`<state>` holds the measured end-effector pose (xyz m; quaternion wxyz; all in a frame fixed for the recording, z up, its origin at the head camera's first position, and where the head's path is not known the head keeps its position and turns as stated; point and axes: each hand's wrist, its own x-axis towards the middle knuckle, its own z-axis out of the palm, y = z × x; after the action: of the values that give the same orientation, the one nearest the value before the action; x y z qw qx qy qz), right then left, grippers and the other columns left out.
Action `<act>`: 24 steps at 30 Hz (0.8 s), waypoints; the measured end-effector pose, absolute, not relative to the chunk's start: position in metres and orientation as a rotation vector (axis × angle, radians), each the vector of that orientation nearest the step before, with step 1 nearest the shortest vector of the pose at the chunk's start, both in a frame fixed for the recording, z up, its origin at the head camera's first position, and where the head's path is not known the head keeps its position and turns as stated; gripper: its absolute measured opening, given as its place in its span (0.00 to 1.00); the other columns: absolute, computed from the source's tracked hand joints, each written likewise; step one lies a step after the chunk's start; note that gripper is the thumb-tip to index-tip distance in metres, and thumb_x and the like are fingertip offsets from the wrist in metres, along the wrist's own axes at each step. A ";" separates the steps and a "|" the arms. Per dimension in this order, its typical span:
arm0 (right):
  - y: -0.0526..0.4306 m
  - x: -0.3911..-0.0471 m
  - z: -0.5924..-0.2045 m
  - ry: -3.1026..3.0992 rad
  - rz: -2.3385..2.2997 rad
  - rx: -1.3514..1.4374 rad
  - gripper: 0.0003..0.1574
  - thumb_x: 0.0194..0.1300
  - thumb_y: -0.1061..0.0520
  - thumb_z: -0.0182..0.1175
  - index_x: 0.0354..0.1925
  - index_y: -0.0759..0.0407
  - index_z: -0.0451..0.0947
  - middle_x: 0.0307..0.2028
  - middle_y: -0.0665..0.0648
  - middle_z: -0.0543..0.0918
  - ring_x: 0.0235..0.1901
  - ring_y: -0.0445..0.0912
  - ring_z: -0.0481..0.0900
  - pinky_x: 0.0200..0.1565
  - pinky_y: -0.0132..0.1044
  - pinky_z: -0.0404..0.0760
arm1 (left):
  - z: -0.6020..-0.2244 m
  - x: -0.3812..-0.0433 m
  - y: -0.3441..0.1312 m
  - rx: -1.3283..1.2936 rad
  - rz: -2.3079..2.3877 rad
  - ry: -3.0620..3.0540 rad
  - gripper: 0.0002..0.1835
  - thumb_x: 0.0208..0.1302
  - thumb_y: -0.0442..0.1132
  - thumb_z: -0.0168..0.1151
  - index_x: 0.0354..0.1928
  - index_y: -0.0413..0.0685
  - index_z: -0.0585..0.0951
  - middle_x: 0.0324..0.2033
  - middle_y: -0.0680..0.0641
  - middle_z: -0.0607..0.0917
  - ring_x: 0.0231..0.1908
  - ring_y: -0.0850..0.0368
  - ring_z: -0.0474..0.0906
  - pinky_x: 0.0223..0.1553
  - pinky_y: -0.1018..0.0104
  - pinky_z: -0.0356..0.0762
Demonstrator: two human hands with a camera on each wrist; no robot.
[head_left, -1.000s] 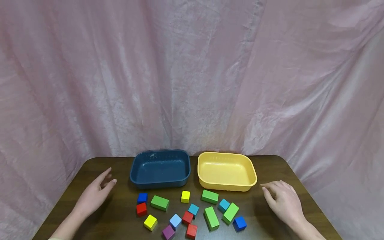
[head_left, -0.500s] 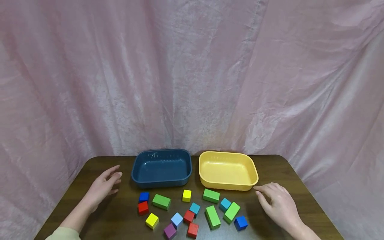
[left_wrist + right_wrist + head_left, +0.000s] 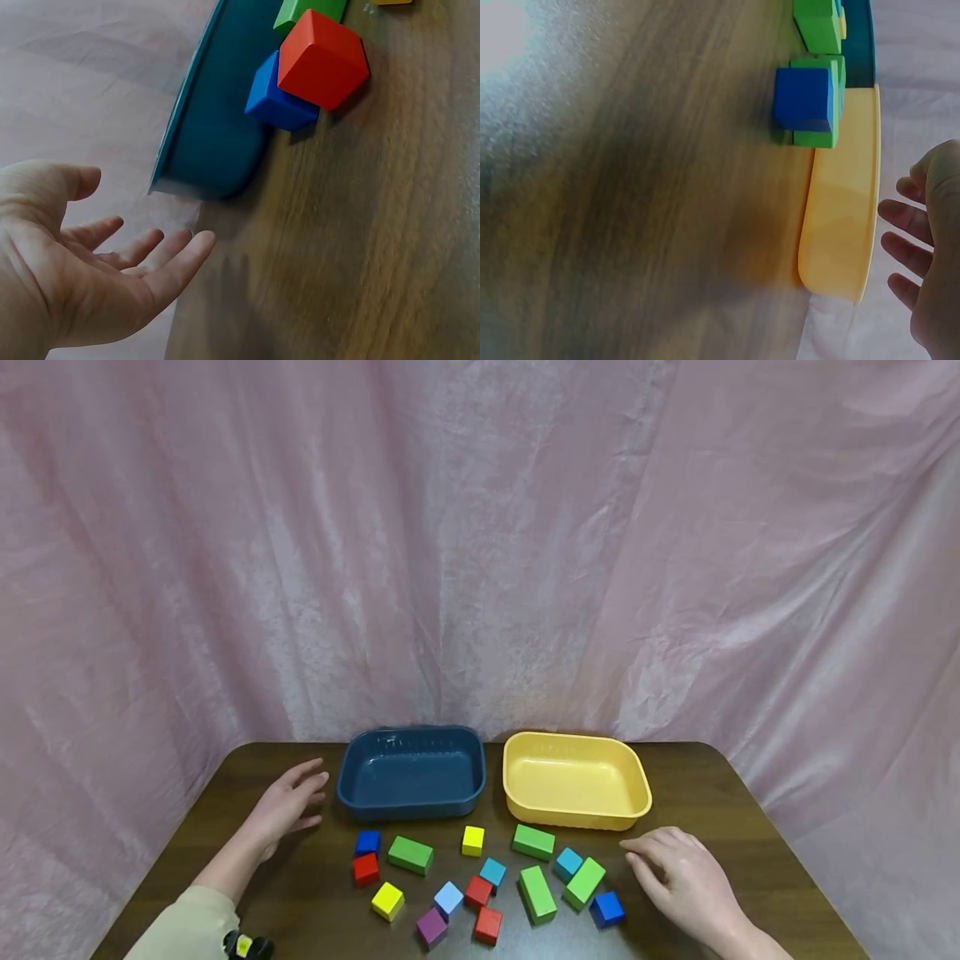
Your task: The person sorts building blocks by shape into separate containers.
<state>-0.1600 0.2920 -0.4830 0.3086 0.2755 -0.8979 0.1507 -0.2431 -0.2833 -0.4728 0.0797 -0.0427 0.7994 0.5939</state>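
Fingers [image 3: 180, 274] loosely spread and holding nothing, the left hand [image 3: 281, 810] is at lower left of the head view, just beside the dark blue tray [image 3: 412, 811]; the right hand [image 3: 686, 881], relaxed and empty, is at lower right near a blue cube [image 3: 607, 910], its contact with the table [image 3: 772, 893] hard to judge. Coloured blocks [image 3: 537, 894] lie scattered at bottom centre, below that tray and the yellow tray [image 3: 577, 818].
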 end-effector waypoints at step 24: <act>0.282 -0.146 -0.500 -2.519 0.335 0.745 0.14 0.57 0.53 0.75 0.43 0.43 0.88 0.40 0.35 0.84 0.44 0.37 0.80 0.45 0.45 0.81 | -0.489 -0.275 -0.268 -0.265 1.875 2.259 0.36 0.81 0.48 0.47 0.82 0.45 0.48 0.75 0.31 0.58 0.69 0.30 0.64 0.55 0.41 0.79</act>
<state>-0.1457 0.2817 -0.5000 0.2441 0.2729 -0.9225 0.1226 -0.2746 -0.2685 -0.4892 0.0967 -0.0894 0.7628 0.6331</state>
